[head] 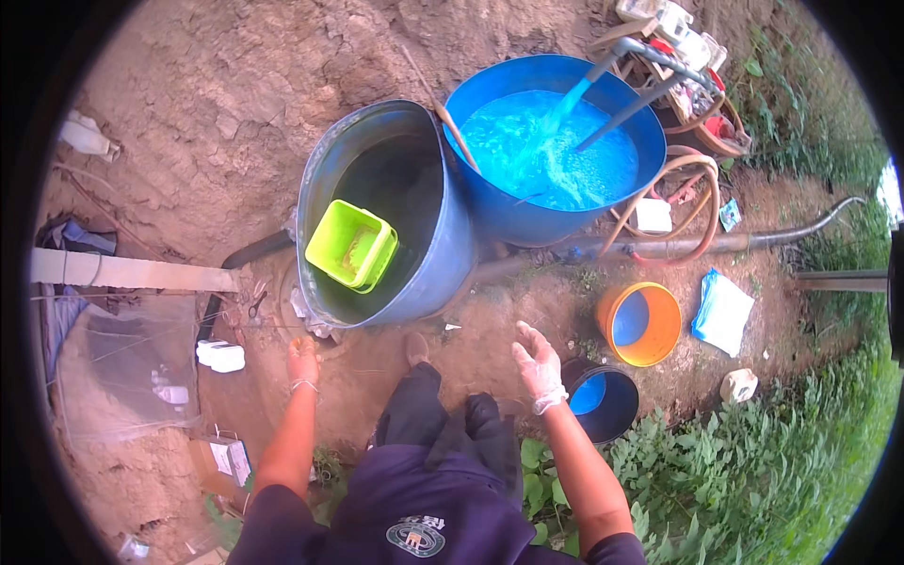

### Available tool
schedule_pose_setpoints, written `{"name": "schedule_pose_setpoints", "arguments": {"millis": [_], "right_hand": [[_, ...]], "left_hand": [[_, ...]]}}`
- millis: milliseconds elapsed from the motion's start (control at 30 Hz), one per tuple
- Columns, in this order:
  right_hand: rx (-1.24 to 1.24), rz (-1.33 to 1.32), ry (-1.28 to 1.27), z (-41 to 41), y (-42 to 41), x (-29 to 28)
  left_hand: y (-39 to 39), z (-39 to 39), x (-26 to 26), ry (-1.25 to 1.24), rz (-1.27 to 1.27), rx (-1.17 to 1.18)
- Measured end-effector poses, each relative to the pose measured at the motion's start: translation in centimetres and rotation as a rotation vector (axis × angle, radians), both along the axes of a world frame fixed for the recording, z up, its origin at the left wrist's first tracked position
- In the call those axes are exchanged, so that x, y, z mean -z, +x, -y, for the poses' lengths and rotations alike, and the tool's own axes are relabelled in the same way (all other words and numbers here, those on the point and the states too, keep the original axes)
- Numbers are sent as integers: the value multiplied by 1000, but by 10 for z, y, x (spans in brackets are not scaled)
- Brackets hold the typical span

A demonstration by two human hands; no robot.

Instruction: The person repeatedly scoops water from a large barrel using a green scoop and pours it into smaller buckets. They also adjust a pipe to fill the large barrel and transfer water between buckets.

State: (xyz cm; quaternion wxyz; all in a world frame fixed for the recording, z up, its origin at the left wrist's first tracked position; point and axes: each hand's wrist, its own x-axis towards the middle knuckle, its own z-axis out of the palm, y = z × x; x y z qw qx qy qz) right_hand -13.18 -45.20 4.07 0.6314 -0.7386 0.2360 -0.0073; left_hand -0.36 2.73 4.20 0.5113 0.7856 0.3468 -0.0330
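Observation:
My left hand (304, 364), in a thin clear glove, hangs below the dark-water barrel with its fingers slightly curled and nothing seen in it. My right hand (538, 367), gloved alike, is spread and empty, left of the orange bucket (664, 325) and beside the black bucket (620, 417); both buckets hold blue liquid. Ahead stands a worn blue plastic barrel (445, 261) of dark liquid, with a lime-green plastic basket (345, 247) inside it at the near left. Touching it at the right, a larger blue barrel (537, 229) takes bright blue liquid pouring from a grey pipe (639, 49).
A wooden stick (452, 127) leans between the barrels. A hose (713, 183) coils at the right, by a thick black pipe (748, 242). A white-and-blue bag (724, 314) and a jug (739, 385) lie rightward. A pale beam (141, 272) juts in from the left.

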Motion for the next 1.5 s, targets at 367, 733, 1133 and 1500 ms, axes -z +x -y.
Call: {"name": "schedule_pose_setpoints", "arguments": {"millis": [367, 733, 1133, 1500], "right_hand": [[-501, -102, -399, -184, 290, -27], [-558, -516, -481, -216, 410, 55], [-1001, -70, -1386, -248, 485, -13], [-1110, -166, -1492, -265, 393, 141]], "left_hand": [[164, -51, 113, 152, -6, 196], [163, -22, 73, 259, 10, 255], [161, -18, 71, 285, 81, 271], [161, -8, 57, 146, 33, 219]]}}
